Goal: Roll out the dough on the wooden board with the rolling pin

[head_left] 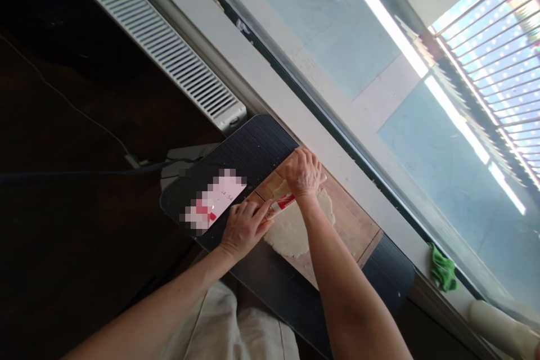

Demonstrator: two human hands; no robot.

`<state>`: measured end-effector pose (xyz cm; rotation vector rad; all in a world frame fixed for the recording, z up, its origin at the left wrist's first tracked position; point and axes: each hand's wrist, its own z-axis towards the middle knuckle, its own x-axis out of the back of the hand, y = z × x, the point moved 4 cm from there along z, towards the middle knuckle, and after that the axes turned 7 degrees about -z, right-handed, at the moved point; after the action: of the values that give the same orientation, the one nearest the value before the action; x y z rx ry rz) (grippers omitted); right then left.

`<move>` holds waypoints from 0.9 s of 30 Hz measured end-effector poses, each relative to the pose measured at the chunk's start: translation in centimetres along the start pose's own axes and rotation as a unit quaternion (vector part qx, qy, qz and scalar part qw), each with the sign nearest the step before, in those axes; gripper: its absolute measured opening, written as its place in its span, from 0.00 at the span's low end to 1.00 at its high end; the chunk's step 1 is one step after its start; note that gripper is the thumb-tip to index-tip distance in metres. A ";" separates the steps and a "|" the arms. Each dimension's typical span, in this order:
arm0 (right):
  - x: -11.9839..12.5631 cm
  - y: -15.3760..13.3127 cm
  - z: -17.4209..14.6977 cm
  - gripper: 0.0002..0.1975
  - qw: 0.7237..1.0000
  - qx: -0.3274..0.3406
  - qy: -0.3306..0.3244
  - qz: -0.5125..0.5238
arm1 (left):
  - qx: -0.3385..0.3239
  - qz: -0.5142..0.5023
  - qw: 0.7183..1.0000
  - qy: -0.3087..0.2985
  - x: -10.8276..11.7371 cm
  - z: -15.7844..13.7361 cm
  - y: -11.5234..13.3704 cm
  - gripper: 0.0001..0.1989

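A flattened sheet of pale dough (291, 233) with ragged edges lies on a wooden board (354, 225). Across the dough rests a slim roller-like cylinder with a red and white label (282, 204); its exact kind does not show. My right hand (304, 171) is closed over the far end of this cylinder. At the near end, my left hand (244, 226) grips it, with the fingers bent over the tip and the thumb below. Part of the dough is hidden under my right forearm and hand.
The board lies on a dark table (261, 143). A phone with a pink screen (225, 197) lies left of the board. Beyond are a window sill (320, 157), a green cloth (442, 269) and a white radiator (169, 45). A cable (76, 171) runs at left.
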<state>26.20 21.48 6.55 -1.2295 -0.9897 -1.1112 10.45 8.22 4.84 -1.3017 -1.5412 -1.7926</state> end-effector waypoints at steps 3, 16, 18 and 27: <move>0.4 0.1 -0.6 0.17 1.000 0.000 0.005 0.004 | -0.006 0.008 1.000 0.005 -0.1 -0.1 0.2 0.24; 0.0 -0.5 -1.2 0.20 0.999 0.032 -0.020 0.001 | 0.013 0.007 1.000 0.006 0.0 0.9 -0.3 0.24; -0.2 -0.9 -0.7 0.21 0.999 0.033 -0.024 0.001 | 0.011 0.008 1.000 0.003 0.0 0.9 -0.3 0.24; 1.1 1.5 -4.4 0.20 0.998 0.048 -0.027 -0.019 | 0.025 0.024 0.999 -0.003 -0.2 0.1 1.8 0.25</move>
<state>27.86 16.97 6.87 -1.1735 -1.0989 -1.0530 12.09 7.77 5.59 -1.3110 -1.5346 -1.7114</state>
